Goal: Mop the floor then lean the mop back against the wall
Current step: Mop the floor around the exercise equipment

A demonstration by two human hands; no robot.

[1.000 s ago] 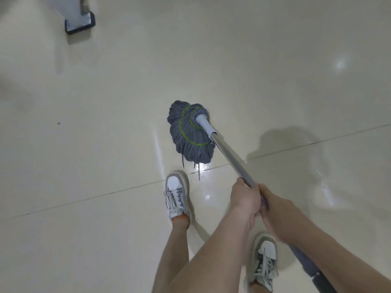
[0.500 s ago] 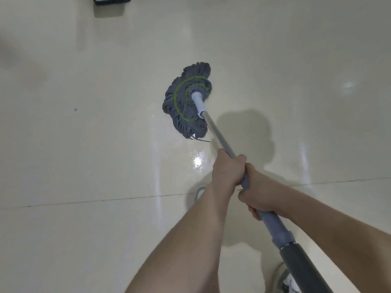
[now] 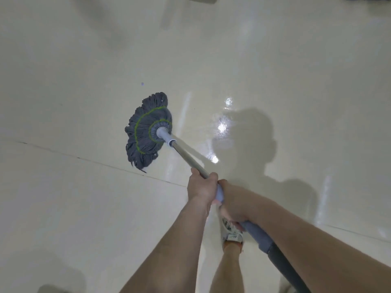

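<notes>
Gripping mop [image 3: 184, 154], left hand [image 3: 201, 188] behind its head

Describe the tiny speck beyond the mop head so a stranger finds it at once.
On the cream floor, find the grey string mop head with green rings. A little beyond its far edge sits a tiny speck. It is dull and purplish, unlike the bright white glare spots to the right.

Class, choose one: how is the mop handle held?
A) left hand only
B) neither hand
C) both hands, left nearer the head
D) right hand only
C: the left hand grips the mop handle nearer the mop head than the right hand just behind it.
</notes>
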